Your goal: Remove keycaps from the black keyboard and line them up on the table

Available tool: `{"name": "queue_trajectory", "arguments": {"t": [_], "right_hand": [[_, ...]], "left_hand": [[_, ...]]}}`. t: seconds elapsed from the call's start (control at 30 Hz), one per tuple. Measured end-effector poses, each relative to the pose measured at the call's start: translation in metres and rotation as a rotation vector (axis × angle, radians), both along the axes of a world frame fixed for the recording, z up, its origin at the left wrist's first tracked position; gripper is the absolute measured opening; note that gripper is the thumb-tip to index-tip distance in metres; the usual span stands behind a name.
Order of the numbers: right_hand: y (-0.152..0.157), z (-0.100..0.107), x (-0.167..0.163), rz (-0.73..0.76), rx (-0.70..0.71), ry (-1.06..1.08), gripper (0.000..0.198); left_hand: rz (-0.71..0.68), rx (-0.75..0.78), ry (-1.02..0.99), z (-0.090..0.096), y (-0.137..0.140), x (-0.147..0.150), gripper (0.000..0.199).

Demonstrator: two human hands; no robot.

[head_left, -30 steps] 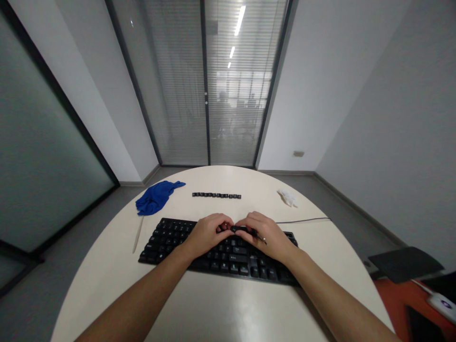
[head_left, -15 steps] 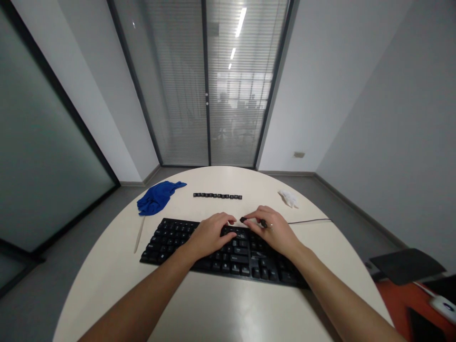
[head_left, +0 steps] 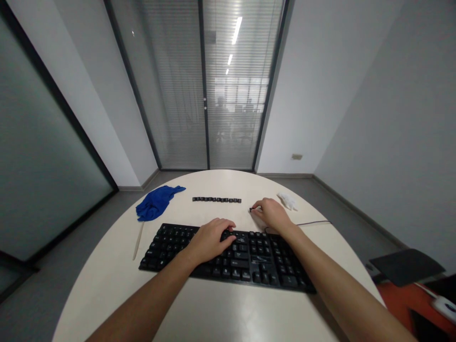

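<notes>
A black keyboard (head_left: pixel 245 270) lies across the table in front of me. My left hand (head_left: pixel 213 240) rests on its upper middle part, thumb and fingers apart, fingertips near the far edge. Beyond the keyboard, my right hand (head_left: pixel 271 214) pinches a small black keycap (head_left: pixel 251 209) between thumb and fingertips, just over the table top. Several black keycaps (head_left: pixel 216 200) stand in a straight row farther back, left of the right hand. My forearms and left hand cover some of the keys.
On the left lie a crumpled blue cloth (head_left: pixel 156 203) and a thin pale stick (head_left: pixel 138 242). Some crumpled white material (head_left: pixel 288 201) sits at the back right, near the keyboard's cable (head_left: pixel 313 222). The round white table (head_left: pixel 103 289) has a chair (head_left: pixel 406 268) at its right.
My right hand has moved from the keyboard's top edge away from me, carrying the keycap towards the right end of the row. The left hand stays nearly in place.
</notes>
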State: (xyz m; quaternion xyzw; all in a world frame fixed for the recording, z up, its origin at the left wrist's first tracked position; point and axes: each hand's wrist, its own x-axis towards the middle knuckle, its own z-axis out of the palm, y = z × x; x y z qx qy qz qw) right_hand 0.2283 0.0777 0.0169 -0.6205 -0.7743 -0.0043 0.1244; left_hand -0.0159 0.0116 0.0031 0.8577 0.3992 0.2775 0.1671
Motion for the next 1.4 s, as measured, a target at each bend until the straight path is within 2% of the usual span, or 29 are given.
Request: {"name": "queue_trajectory", "arguments": {"t": [0.3, 0.7, 1.13, 1.4], "right_hand": [[0.033, -0.003, -0.007, -0.03, -0.031, -0.065, 0.029], [0.049, -0.011, -0.019, -0.021, -0.028, -0.116, 0.031], [0.047, -0.011, -0.02, -0.014, 0.061, -0.108, 0.034], [0.028, 0.014, -0.009, -0.014, 0.153, 0.028, 0.044]], "left_hand": [[0.0, -0.023, 0.0, 0.003, -0.001, -0.001, 0.028], [0.001, -0.015, 0.004, 0.001, 0.0, 0.0, 0.027], [-0.001, -0.012, 0.009, 0.001, 0.0, 0.0, 0.027], [-0.033, 0.025, 0.017, 0.0, 0.0, -0.001, 0.026]]}}
